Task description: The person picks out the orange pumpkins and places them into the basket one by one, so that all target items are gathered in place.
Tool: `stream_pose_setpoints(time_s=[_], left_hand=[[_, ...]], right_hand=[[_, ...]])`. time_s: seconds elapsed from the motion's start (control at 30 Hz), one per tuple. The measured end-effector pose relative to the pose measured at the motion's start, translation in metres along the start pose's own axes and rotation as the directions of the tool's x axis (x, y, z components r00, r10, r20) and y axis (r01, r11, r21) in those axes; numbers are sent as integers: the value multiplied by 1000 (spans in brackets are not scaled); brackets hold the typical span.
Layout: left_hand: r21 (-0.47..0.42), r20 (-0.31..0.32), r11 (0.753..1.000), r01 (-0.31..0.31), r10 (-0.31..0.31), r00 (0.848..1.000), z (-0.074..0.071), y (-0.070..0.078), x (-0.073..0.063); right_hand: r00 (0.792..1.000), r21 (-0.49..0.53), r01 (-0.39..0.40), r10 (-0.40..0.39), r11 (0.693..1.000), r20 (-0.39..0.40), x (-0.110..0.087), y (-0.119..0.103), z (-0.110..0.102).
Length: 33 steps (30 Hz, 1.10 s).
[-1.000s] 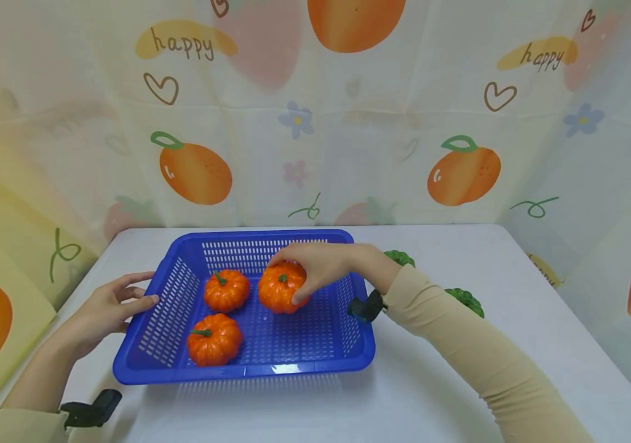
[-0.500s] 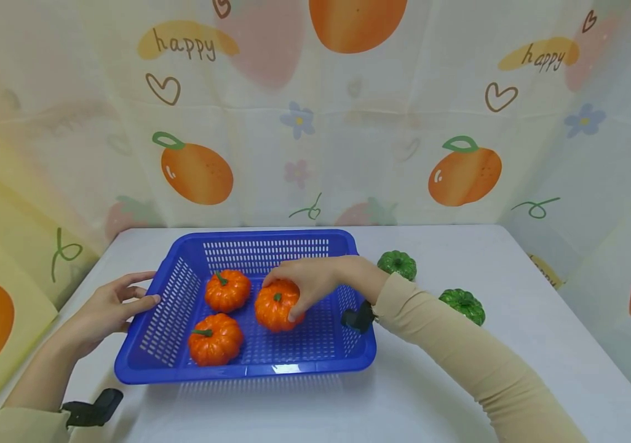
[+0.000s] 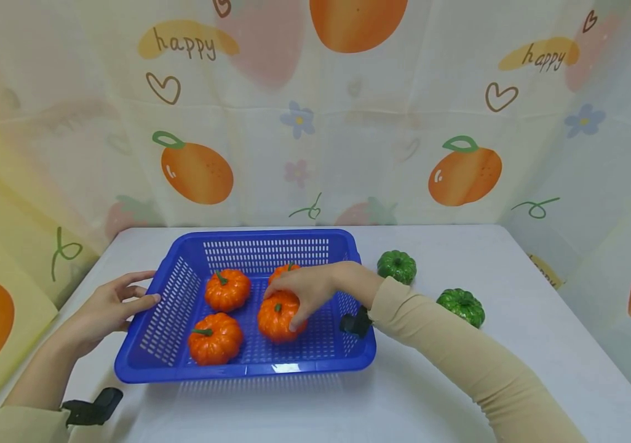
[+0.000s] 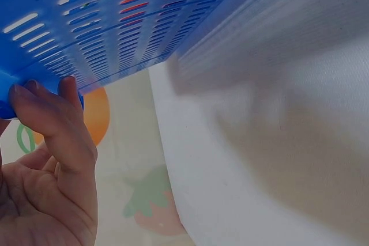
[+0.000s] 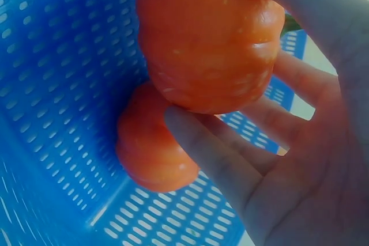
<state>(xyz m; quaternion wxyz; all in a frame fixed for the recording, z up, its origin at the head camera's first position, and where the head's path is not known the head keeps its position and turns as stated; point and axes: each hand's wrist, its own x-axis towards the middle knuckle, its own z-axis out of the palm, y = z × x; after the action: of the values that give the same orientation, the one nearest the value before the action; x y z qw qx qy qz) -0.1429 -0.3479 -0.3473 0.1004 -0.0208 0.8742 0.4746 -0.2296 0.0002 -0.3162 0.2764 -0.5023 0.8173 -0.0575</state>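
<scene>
My right hand [image 3: 309, 289] reaches into a blue plastic basket [image 3: 249, 371] and grips an orange toy pumpkin [image 3: 278, 325], thumb on one side and fingers round the other. In the right wrist view that pumpkin [image 5: 210, 38] sits between thumb and fingers, a second pumpkin [image 5: 153, 142] partly behind it. The head view shows this second one [image 3: 282, 271] mostly covered by the hand. Two more orange pumpkins [image 3: 227, 290] [image 3: 215, 339] lie in the basket's left half. My left hand [image 3: 106, 307] holds the basket's left rim; its fingertips [image 4: 36, 89] touch the rim in the left wrist view.
Two green toy pumpkins [image 3: 396, 266] [image 3: 461, 307] lie on the white table [image 3: 426, 381] right of the basket, the nearer one beside the right sleeve. A printed fruit curtain [image 3: 349, 154] hangs behind the table.
My right hand has come down and nearer with its pumpkin, then slightly right. The pumpkin behind it and more of both green pumpkins now show. The left hand keeps its place.
</scene>
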Motion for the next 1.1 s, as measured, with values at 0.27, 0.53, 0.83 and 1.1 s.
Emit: stream_pose_setpoints(time_s=[0.27,0.53,0.83,1.1], left_hand=[[-2,3,1000,-5,5,1000,0,0,0],[-5,2,1000,-5,5,1000,0,0,0],[-3,6,1000,-7,7,1000,0,0,0],[3,3,1000,-8,8,1000,0,1,-1]], right_hand=[[999,-7,-29,29,1000,32,3,-1,5],[998,-4,-20,20,1000,58,7,-2,9],[996,-24,-46,47,999,78,8,-3,12],[995,-34,-44,46,998,84,10,-4,15]])
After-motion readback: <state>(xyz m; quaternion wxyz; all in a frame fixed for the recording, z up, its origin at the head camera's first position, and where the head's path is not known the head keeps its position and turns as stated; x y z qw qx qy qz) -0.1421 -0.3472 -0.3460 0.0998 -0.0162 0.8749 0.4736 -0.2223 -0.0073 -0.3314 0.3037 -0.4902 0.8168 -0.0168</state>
